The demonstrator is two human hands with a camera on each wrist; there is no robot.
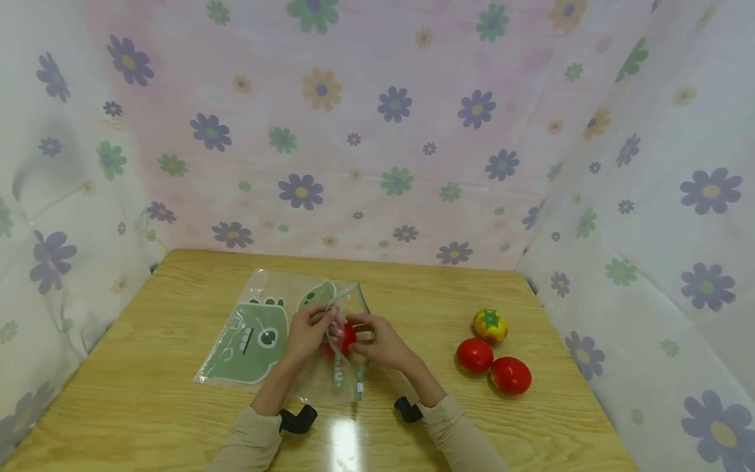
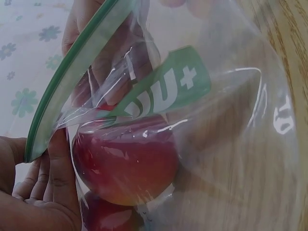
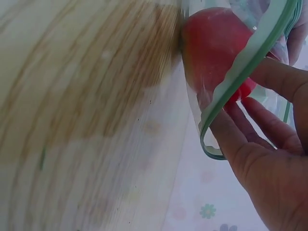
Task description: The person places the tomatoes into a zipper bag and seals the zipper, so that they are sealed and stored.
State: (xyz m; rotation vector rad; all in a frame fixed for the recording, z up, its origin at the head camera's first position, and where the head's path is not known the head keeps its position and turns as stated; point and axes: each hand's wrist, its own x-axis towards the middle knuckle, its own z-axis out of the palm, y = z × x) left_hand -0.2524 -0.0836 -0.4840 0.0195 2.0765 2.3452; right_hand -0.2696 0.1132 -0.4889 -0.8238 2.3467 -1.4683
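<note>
A clear zip bag (image 1: 250,354) printed with a green cartoon creature lies across the table, its green-edged mouth raised toward the right. My left hand (image 1: 303,335) pinches the mouth's edge between thumb and fingers, as the left wrist view shows. Inside the bag is a red, yellow-tinged toy fruit (image 2: 127,166), with a second reddish fruit (image 2: 108,215) partly visible beneath it. My right hand (image 3: 274,154) reaches through the mouth, fingers extended and spread, fingertips right at the red fruit; the plastic partly hides them in the left wrist view.
Right of the bag, two shiny red toy fruits (image 1: 511,375) and a yellow-red one with a green top (image 1: 490,326) sit close together on the wooden table (image 1: 436,301). Flower-patterned cloth (image 1: 366,164) surrounds the back and sides. Each wrist carries a black camera mount (image 1: 299,419).
</note>
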